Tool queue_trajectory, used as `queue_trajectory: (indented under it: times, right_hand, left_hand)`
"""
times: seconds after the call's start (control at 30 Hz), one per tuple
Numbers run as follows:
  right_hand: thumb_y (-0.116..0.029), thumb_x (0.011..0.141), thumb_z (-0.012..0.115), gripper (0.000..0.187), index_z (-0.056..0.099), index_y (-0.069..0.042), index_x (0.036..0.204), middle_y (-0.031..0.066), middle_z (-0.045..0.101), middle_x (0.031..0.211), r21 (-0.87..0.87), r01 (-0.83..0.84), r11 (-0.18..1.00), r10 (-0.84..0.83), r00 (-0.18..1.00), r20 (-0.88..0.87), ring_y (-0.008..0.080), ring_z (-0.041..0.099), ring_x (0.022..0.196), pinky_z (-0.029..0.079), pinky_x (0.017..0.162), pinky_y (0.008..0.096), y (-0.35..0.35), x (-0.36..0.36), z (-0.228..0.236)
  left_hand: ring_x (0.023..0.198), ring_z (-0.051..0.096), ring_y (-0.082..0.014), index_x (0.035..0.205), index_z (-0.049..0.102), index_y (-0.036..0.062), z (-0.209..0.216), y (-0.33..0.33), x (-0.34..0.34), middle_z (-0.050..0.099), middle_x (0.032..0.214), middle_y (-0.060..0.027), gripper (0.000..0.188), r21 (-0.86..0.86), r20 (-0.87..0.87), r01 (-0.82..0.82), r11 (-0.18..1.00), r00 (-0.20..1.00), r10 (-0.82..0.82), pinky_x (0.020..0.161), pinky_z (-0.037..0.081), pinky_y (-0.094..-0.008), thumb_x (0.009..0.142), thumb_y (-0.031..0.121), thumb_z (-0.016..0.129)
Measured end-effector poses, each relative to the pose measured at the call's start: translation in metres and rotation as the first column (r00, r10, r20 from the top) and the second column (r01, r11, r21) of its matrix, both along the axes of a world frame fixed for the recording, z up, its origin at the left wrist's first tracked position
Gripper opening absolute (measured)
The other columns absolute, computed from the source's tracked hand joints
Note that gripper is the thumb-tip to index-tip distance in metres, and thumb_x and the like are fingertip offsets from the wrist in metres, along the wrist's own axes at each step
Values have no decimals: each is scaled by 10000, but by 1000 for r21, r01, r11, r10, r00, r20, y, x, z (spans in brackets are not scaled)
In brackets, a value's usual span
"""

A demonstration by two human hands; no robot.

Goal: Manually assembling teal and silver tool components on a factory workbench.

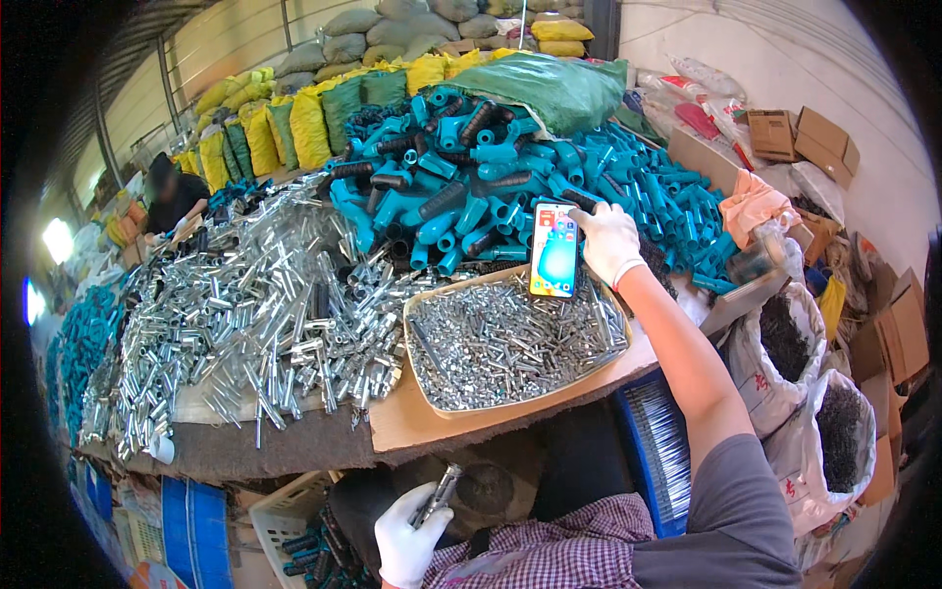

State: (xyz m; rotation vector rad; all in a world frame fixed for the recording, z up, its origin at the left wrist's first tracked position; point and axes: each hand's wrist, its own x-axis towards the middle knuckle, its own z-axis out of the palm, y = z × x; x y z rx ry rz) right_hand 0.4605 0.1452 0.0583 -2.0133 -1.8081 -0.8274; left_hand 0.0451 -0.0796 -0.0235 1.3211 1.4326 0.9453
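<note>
My right hand [610, 243], in a white glove, reaches far forward with its fingers closed at the upper right edge of a smartphone [554, 253]. The phone's screen is lit and faces me. It stands nearly upright at the back edge of a shallow tray [510, 401] full of small metal parts [510, 339]. Low over my lap, my left hand [407, 542], also gloved in white, grips a short, shiny metal cylindrical part [439, 493]. Its lower end is hidden by the fingers.
Teal plastic housings [481, 187] are heaped behind the tray; loose metal tubes [235, 324] spread leftward. White sacks of dark pieces [842, 437] and a blue crate [659, 452] stand at right. A crate [280, 520] sits lower left. Another person [177, 201] is far left.
</note>
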Motion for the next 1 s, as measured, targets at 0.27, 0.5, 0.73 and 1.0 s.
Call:
queue_trajectory:
  times: [0.27, 0.5, 0.73, 1.0]
  right_hand:
    - [-127, 889, 592, 277, 675, -169, 1150, 164, 626, 1022, 151, -168, 974, 191, 969, -154, 370, 597, 974, 514, 834, 471, -15, -24, 9]
    - [-204, 873, 649, 132, 723, -106, 923, 149, 646, 907, 15, -550, 835, 521, 782, -343, 356, 636, 908, 514, 824, 445, -39, -83, 10]
    - [-249, 883, 601, 198, 737, -117, 937, 157, 654, 929, -190, -645, 740, 556, 746, -367, 348, 631, 958, 506, 853, 443, -31, -143, 4]
    - [-261, 868, 581, 230, 735, -92, 896, 174, 685, 910, -241, -655, 716, 584, 752, -305, 363, 644, 937, 514, 844, 462, 7, -154, 1]
  left_hand:
    - [835, 668, -134, 1096, 691, -51, -6, -2, -14, 725, 950, -121, 362, 5, -21, -21, 1000, 1000, 21, 790, 533, -284, 762, 74, 755]
    - [793, 647, -128, 1090, 694, -20, 14, 5, -17, 718, 903, -101, 386, 143, -139, 70, 987, 989, -50, 757, 525, -278, 741, 106, 798]
    - [754, 640, -156, 1035, 693, 2, 8, 2, -37, 697, 882, -96, 352, 228, -93, -23, 973, 995, 46, 729, 520, -292, 725, 116, 815]
    - [733, 572, -73, 998, 666, -35, -1, -4, -57, 663, 838, -35, 288, 237, -110, -85, 968, 987, 114, 678, 485, -240, 738, 24, 776]
